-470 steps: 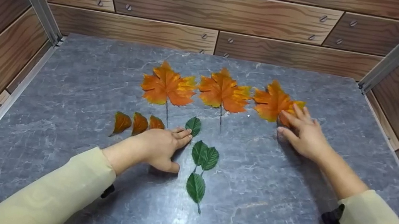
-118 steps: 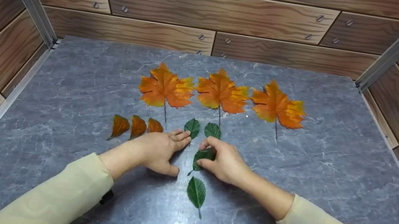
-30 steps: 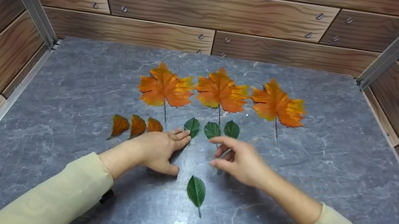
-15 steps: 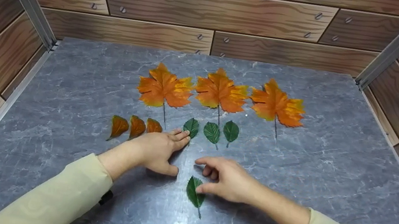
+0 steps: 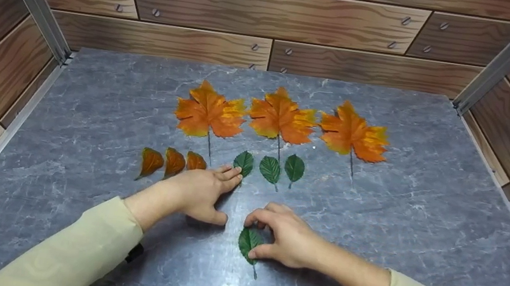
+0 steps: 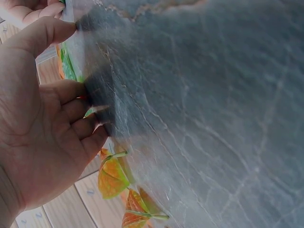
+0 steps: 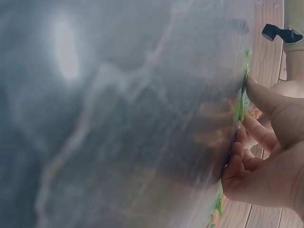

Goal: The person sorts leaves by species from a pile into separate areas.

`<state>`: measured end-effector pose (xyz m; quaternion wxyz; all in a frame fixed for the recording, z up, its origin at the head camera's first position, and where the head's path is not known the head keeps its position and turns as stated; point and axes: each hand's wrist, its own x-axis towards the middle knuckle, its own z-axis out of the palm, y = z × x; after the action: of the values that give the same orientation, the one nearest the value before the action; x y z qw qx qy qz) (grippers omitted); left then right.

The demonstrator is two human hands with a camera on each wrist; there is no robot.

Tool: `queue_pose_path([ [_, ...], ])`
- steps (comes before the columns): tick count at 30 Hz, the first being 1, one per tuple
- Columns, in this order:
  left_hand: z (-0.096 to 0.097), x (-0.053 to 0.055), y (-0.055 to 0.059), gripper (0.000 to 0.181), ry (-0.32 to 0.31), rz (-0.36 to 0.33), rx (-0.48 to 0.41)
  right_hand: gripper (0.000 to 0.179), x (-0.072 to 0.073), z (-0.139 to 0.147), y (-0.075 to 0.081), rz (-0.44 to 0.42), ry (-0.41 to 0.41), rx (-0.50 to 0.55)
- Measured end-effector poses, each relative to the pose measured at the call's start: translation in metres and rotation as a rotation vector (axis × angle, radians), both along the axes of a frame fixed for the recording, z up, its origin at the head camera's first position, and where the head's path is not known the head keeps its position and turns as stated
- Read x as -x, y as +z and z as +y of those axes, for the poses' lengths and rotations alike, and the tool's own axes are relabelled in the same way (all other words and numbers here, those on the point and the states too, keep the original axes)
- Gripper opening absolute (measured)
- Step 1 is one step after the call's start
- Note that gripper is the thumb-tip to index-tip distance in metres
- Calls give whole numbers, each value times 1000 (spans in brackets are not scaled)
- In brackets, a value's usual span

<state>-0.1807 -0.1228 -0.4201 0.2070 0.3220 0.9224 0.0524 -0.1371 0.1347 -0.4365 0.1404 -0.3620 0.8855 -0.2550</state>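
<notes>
In the head view my left hand [image 5: 200, 193] lies with fingers spread on the tabletop, its fingertips touching the lower edge of a green leaf [image 5: 243, 162]. My right hand [image 5: 291, 238] bends thumb and index finger around a lone green leaf [image 5: 247, 241] nearer the front, its stem pointing toward me. The right wrist view shows that same leaf [image 7: 243, 95] between the thumb and index finger. Two more green leaves, a middle one [image 5: 270, 169] and a right one [image 5: 294, 168], lie in line with the left hand's leaf.
Three orange maple leaves [image 5: 281, 117] lie in a row at the back. Three small brown-orange leaves [image 5: 174, 162] sit left of the left hand, the rightmost partly behind it. Wood-patterned walls [image 5: 273, 13] enclose the grey marbled table [image 5: 400, 208] at the back and sides.
Two green leaves have been set in a row beside the left hand's leaf. My right hand has come down to the front leaf and taken hold of it. The left hand stays put.
</notes>
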Motion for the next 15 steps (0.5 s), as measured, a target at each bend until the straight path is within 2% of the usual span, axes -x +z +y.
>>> queue_pose_path([
  [9, 0, 0, 0, 96, -3, -1, -3, 52, 0, -1, 0, -22, -13, 1],
  [15, -1, 0, 0, 96, 0, -4, -4, 45, 0, -3, 1, -17, 5, 7],
])
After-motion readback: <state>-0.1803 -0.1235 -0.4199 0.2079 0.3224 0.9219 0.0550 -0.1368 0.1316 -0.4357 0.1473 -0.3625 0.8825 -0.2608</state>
